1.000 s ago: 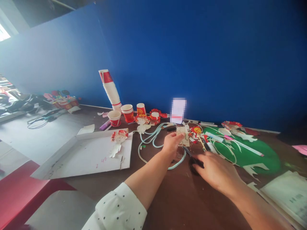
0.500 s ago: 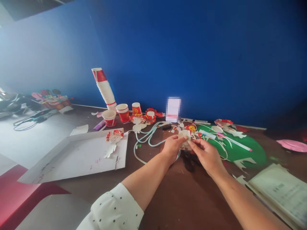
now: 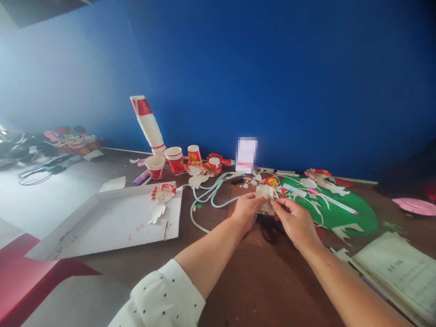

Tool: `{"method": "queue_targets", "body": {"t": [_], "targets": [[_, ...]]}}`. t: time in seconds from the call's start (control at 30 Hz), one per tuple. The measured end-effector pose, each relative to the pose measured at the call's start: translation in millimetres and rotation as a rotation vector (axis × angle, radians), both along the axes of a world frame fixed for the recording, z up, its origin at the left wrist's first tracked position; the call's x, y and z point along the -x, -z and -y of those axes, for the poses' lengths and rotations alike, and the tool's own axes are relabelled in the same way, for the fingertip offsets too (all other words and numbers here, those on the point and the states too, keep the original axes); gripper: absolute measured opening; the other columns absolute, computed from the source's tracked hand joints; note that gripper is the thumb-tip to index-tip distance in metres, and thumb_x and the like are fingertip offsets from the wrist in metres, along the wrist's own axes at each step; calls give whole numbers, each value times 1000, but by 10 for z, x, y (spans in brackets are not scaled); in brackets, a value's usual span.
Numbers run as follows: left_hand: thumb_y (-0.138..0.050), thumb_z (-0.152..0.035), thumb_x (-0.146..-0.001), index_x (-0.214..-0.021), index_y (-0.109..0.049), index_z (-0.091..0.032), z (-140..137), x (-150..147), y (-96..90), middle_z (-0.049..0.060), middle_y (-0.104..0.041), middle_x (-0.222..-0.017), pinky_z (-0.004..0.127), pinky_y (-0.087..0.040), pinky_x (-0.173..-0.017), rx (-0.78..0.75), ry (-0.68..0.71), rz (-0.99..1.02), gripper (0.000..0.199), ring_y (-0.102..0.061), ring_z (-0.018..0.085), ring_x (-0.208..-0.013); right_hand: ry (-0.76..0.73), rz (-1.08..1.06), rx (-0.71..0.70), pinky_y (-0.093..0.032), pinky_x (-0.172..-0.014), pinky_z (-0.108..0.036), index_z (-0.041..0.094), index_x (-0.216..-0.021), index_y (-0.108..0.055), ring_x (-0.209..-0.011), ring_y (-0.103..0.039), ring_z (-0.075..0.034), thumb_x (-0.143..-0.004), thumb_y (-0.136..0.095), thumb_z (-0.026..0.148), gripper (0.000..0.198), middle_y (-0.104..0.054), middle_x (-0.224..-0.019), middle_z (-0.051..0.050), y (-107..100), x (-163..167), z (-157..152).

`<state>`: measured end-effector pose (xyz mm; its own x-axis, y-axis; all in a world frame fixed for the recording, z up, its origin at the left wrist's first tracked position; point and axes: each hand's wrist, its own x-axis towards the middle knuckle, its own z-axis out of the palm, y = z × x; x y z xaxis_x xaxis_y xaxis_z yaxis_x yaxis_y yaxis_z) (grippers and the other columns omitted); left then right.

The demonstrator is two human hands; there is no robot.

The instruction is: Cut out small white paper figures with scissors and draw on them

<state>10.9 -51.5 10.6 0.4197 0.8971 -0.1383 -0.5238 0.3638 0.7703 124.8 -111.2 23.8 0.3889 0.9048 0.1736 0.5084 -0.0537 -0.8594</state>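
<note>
Between my two hands is a small pale piece of paper [image 3: 265, 207], held above the brown table. My left hand [image 3: 245, 210] pinches its left side, the thumb lying across the top. At its right edge the fingertips of my right hand [image 3: 290, 219] are closed on it. Fingers cover part of the paper, so its full outline is hidden. Beneath and just in front of it lies a dark object with black loops [image 3: 269, 232], perhaps scissors handles. Paper scraps and a red-and-yellow cut piece [image 3: 272, 181] lie just beyond my hands.
A white box lid [image 3: 112, 227] with a paper figure [image 3: 162, 194] lies left. Behind stand paper cups [image 3: 174, 161] and a leaning cup stack [image 3: 150, 129]. A pale cable [image 3: 204, 200] loops nearby. Right are a green disc [image 3: 357, 213], a pink-capped pen [image 3: 335, 202] and a book [image 3: 398, 268].
Both hands stay almost in place. The paper between them has shifted very slightly right and tilted, showing a little more of its face.
</note>
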Motion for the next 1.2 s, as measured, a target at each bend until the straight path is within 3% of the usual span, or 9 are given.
{"method": "queue_targets", "body": {"t": [0.67, 1.2], "targets": [[-86, -34, -50, -79, -68, -7, 5, 5, 0, 6, -65, -68, 31, -46, -67, -12, 11, 1, 44, -59, 15, -59, 23, 35, -13, -41, -52, -28, 20, -77, -66, -50, -56, -17, -77, -58, 53, 34, -61, -52, 0, -3, 2, 20], [-86, -36, -48, -72, -66, -10, 58, -35, -31, 4, -63, -66, 29, -43, -64, -2, 7, 26, 40, -55, 12, -57, 52, -166, -113, -40, -50, -28, 20, -77, -63, -50, -52, -16, -73, -63, 60, 40, -57, -52, 1, 106, 5, -24]]}}
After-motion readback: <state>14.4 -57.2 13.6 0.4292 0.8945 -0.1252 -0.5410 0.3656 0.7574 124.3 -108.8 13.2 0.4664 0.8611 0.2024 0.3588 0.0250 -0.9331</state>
